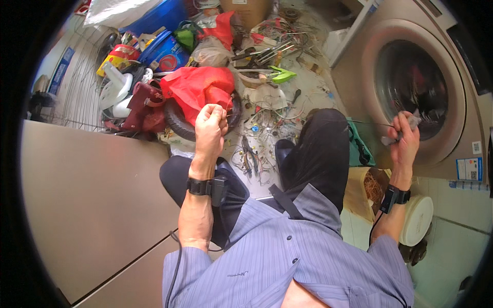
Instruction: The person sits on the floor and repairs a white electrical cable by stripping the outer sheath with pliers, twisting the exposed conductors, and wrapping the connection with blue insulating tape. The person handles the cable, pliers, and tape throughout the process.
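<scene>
Head view: I see the right hand [404,142] pinching a wire [362,122], left hand [211,126] clenched, contents unclear; yanking could snap the wire.

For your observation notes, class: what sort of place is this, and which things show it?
Probably a home laundry or utility area also used for sorting scrap: a front-loading washing machine stands at the right, while loose wires and plier-like tools lie on the floor.
</scene>
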A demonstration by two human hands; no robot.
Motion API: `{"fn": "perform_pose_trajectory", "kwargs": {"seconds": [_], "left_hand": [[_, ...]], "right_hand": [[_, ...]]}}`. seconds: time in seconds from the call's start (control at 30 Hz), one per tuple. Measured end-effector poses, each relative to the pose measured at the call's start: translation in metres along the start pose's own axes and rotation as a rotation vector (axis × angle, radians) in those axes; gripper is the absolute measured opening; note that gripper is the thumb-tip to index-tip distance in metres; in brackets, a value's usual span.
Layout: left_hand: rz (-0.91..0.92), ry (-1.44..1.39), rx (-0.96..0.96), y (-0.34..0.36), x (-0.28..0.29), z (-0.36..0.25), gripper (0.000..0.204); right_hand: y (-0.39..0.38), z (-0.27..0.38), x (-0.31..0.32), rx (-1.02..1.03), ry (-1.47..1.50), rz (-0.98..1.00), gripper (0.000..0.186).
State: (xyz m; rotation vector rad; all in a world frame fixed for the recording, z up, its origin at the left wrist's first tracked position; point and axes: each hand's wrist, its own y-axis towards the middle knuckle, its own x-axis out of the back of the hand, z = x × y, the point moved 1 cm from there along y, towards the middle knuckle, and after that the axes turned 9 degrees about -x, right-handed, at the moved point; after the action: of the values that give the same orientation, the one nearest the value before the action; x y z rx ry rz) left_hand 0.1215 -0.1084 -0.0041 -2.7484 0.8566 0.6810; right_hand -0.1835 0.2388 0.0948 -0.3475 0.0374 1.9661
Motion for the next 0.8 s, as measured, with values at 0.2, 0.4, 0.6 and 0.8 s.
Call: {"fn": "perform_pose_trajectory", "kwargs": {"seconds": [0.2,0.4,0.6,0.8], "left_hand": [[0.012,-0.028,0.137,0.004,0.008,0.009,0.012],[0.038,-0.085,0.156,0.003,0.022,0.016,0.011],[0.050,-0.088,0.226,0.004,0.012,0.024,0.010],[0.048,-0.080,0.250,0.006,0.008,0.020,0.015]], "right_hand": [[0.004,-0.009,-0.015,-0.044,0.112,0.291,0.009],[0.005,-0.015,0.000,-0.087,-0.066,0.222,0.013],[-0.001,-0.025,0.014,-0.118,-0.130,0.133,0.019],[-0.007,-0.023,0.002,-0.141,-0.130,0.166,0.029]]}}
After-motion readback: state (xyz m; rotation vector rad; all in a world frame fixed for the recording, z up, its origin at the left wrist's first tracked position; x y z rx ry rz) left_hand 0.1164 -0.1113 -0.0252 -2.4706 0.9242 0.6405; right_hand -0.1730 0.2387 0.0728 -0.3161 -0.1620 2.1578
